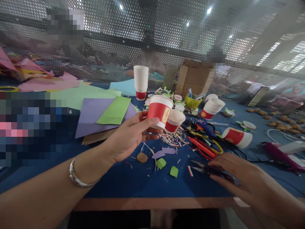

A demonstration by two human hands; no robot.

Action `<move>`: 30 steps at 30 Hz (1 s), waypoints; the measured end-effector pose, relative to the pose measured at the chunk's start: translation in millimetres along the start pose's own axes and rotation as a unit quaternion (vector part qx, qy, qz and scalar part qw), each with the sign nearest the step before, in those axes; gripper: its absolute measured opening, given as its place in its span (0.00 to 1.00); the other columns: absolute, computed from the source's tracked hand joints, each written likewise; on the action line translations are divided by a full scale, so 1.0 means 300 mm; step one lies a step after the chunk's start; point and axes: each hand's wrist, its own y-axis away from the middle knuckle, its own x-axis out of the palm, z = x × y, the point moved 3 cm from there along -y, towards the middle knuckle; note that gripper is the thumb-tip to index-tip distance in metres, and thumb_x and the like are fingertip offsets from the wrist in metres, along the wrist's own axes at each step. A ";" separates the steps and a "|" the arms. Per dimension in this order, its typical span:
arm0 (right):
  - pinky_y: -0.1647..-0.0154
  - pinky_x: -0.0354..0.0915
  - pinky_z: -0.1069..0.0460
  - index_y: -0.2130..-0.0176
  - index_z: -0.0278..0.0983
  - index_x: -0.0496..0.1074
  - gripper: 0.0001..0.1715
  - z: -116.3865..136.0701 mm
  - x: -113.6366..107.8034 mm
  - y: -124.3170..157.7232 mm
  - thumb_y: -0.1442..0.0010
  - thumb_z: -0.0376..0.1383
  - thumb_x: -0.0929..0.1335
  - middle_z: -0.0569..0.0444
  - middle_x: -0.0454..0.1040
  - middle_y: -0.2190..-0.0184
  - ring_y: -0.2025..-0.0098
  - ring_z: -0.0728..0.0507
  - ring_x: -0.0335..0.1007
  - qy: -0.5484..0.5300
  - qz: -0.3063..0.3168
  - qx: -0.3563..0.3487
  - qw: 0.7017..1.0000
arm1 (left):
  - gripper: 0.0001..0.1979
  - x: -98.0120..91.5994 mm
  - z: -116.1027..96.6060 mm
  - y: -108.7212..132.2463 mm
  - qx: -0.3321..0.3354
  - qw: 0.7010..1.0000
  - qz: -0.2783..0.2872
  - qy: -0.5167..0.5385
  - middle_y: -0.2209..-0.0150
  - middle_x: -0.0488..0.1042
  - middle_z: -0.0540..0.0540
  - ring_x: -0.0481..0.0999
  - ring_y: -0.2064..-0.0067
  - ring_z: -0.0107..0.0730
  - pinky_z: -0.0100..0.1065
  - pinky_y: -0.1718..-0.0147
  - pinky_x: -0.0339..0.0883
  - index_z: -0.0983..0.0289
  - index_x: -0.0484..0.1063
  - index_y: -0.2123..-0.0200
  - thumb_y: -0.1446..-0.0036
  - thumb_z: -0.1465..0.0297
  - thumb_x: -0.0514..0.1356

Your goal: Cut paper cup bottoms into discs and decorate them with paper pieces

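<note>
My left hand [130, 136] is closed around a red and white paper cup [160, 109], held nearly upright above the table with its open end up. Just behind it, a second red and white paper cup [175, 121] stands slightly tilted among thin paper shreds [172, 138]. In my right hand [238, 175] are small dark-handled scissors [218, 173], gripped between thumb and fingers low over the table. Their blades point left, slightly parted, beside a small red and white paper strip [190, 171]. Green paper pieces [174, 171] and purple ones [168, 150] lie between my hands.
A tall cup stack [141, 82] stands at the back. Coloured paper sheets [95, 117] cover the left side. To the right are red-handled scissors [202, 148], a blue glue gun [206, 128], a toppled cup [237, 137] and a purple device [282, 156]. Perforated metal closes off the back.
</note>
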 end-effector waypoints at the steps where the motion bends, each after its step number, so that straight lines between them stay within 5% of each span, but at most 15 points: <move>1: 0.59 0.78 0.46 0.53 0.42 0.77 0.13 -0.014 -0.007 -0.005 0.32 0.43 0.66 0.48 0.82 0.57 0.58 0.39 0.81 0.003 -0.011 0.015 1.000 | 0.20 -0.003 -0.005 -0.002 0.007 1.000 -0.010 -0.003 0.58 0.79 0.58 0.79 0.57 0.36 0.34 0.63 0.75 0.64 0.70 0.51 0.43 0.64 0.70; 6: 0.57 0.75 0.42 0.56 0.40 0.78 0.17 -0.082 -0.022 -0.066 0.31 0.44 0.63 0.45 0.81 0.58 0.58 0.36 0.80 0.043 -0.027 0.101 0.994 | 0.23 -0.012 -0.012 -0.006 0.023 0.999 -0.032 -0.034 0.56 0.79 0.57 0.79 0.60 0.34 0.33 0.64 0.73 0.64 0.69 0.50 0.45 0.64 0.71; 13: 0.66 0.72 0.46 0.60 0.40 0.77 0.17 -0.110 0.011 -0.134 0.32 0.46 0.63 0.48 0.80 0.62 0.64 0.39 0.78 0.021 -0.015 0.114 0.993 | 0.25 -0.029 -0.001 -0.012 0.029 0.994 -0.011 -0.108 0.57 0.79 0.57 0.79 0.60 0.37 0.37 0.63 0.71 0.61 0.65 0.45 0.41 0.59 0.68; 18: 0.64 0.71 0.44 0.65 0.40 0.75 0.18 -0.098 0.017 -0.150 0.33 0.48 0.64 0.49 0.78 0.66 0.64 0.38 0.77 0.011 -0.023 0.099 0.995 | 0.26 -0.029 -0.003 -0.009 0.034 0.993 -0.007 -0.113 0.54 0.79 0.59 0.78 0.54 0.40 0.37 0.63 0.71 0.62 0.66 0.46 0.42 0.60 0.69; 24: 0.64 0.71 0.43 0.66 0.39 0.74 0.13 -0.095 0.016 -0.155 0.35 0.42 0.65 0.48 0.78 0.67 0.66 0.38 0.76 0.003 -0.022 0.116 0.993 | 0.26 -0.024 -0.006 -0.010 0.029 0.993 -0.001 -0.116 0.53 0.78 0.59 0.77 0.59 0.35 0.35 0.64 0.70 0.62 0.65 0.46 0.43 0.61 0.70; 30: 0.68 0.71 0.47 0.64 0.40 0.76 0.16 -0.095 0.016 -0.171 0.34 0.47 0.65 0.49 0.79 0.66 0.67 0.40 0.77 -0.035 0.004 0.153 0.988 | 0.26 -0.018 -0.006 -0.011 0.030 0.991 0.009 -0.126 0.49 0.77 0.59 0.78 0.57 0.35 0.35 0.62 0.72 0.62 0.66 0.45 0.44 0.62 0.70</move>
